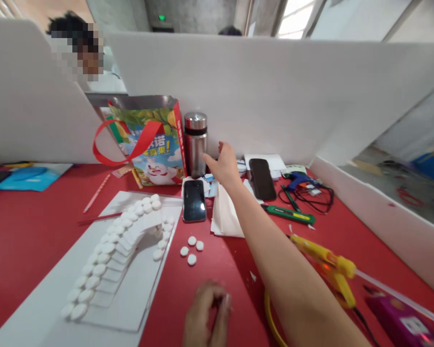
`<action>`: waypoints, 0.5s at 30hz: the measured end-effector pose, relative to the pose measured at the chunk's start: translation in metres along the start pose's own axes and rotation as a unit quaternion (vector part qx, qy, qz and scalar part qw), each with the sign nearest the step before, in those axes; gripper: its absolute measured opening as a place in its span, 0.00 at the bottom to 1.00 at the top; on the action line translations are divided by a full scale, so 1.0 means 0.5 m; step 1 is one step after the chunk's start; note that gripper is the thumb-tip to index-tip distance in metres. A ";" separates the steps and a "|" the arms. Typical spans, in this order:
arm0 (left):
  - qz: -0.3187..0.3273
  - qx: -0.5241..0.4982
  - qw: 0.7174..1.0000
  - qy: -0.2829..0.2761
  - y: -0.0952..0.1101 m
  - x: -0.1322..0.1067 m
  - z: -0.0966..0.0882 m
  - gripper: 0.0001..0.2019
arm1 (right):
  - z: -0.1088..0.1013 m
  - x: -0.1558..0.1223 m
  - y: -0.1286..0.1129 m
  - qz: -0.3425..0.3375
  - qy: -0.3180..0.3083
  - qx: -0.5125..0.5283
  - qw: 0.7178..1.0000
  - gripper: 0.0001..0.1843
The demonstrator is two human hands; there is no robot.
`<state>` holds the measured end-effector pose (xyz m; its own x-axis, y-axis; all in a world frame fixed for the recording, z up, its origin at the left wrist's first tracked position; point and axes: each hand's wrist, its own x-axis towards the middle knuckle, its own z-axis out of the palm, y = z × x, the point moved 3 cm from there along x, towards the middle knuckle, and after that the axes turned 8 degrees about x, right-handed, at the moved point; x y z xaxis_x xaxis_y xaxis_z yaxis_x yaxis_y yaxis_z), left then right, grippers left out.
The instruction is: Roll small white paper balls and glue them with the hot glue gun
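My right hand (224,166) reaches to the back of the table, fingers spread and holding nothing that I can see. Just left of it stands a steel thermos (196,149); touching cannot be made out. My left hand (207,313) is low at the front, slightly blurred, fingers curled toward the thumb with nothing visible in them. Several loose white discs (192,260) lie beyond it. To the left, a curved stair-like model (121,246) of white steps, edged with rows of white discs, stands on a white board (32,308).
A gift bag (155,144) with red handles stands beside the thermos. Phones (194,201), papers (226,214), a green utility knife (289,214) and a yellow glue gun (325,260) lie around my right arm. White partitions (275,96) bound the back. A person sits beyond.
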<state>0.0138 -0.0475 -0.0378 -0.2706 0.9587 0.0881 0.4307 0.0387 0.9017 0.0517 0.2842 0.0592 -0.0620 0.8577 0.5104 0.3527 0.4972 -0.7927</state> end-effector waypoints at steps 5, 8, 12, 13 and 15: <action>-0.007 -0.032 0.996 -0.079 0.020 0.015 -0.026 0.14 | -0.094 -0.124 -0.053 0.010 -0.027 -0.025 0.999 0.31; -0.009 -0.040 0.997 -0.073 0.019 0.020 -0.031 0.15 | -0.146 -0.197 -0.082 0.020 -0.030 -0.030 0.999 0.29; 0.001 -0.029 0.996 -0.084 0.015 0.022 -0.029 0.16 | -0.199 -0.302 -0.112 -0.025 -0.032 -0.024 0.999 0.24; -0.001 -0.034 0.996 -0.082 0.015 0.023 -0.029 0.16 | -0.207 -0.325 -0.115 -0.029 -0.037 -0.022 0.999 0.24; -0.014 -0.061 0.994 -0.084 0.021 0.027 -0.032 0.17 | -0.215 -0.358 -0.111 -0.014 -0.041 -0.031 0.999 0.21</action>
<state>0.0007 -0.0387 -0.0203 -0.1285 0.9917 -0.0013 0.3147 0.0420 0.9483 0.1434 0.0890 0.0476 -0.1485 0.8528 0.5007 0.4074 0.5141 -0.7548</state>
